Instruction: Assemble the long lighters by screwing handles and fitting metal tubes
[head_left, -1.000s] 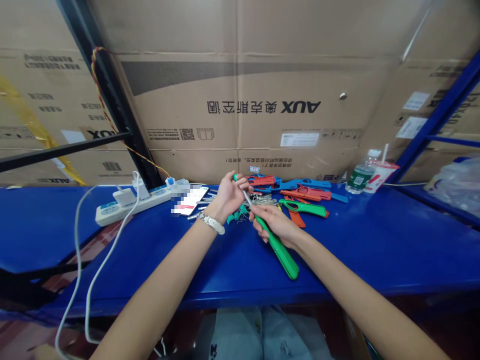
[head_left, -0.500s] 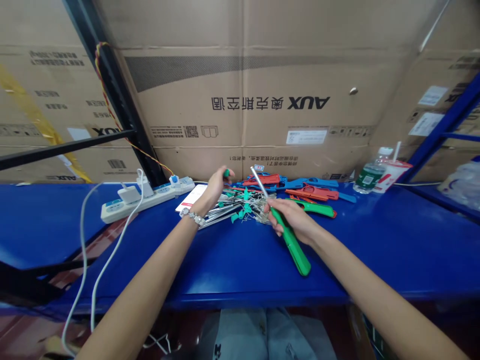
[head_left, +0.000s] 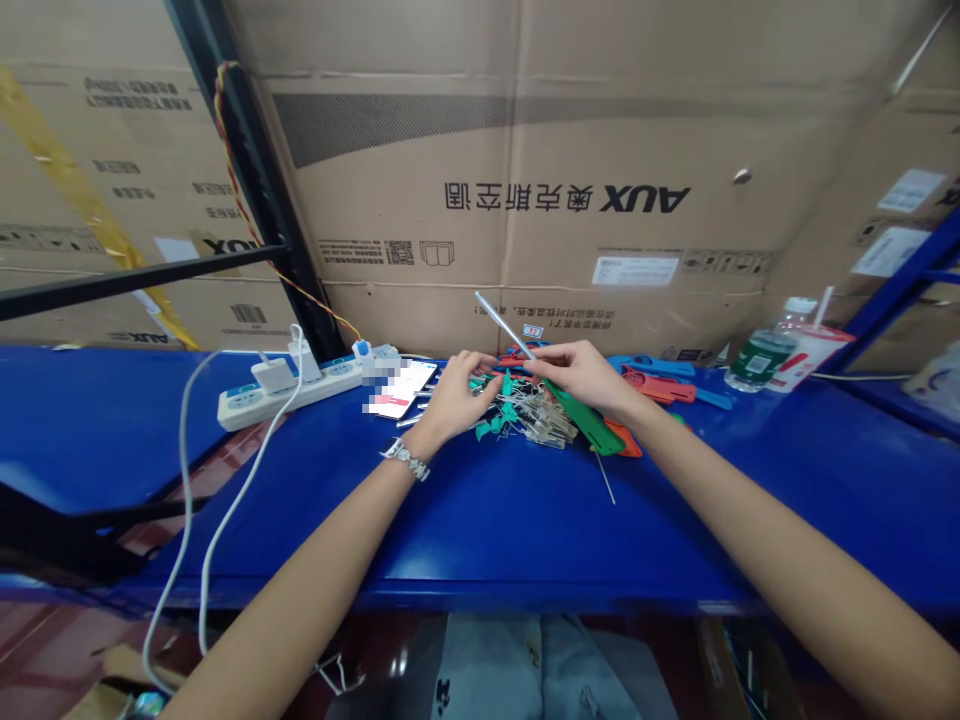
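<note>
My right hand grips a green long-necked lighter casing near where its silver metal tube begins. The tube points up and to the left, the handle down and to the right. A thin rod shows below the handle. My left hand is over the left side of the parts pile, fingers curved and thumb apart; nothing visible is held. Beside it lie small green plastic pieces and clear parts with thin wires. Metal tubes are partly hidden behind this hand.
Red casings and blue casings lie behind and right of my right hand. A phone and a white power strip are at left. A bottle and cup stand at right; cardboard boxes rise behind.
My right hand has raised the green lighter casing farther back over the pile. My left hand has moved down onto the parts; the green piece at its fingertips no longer shows. The view has shifted slightly.
</note>
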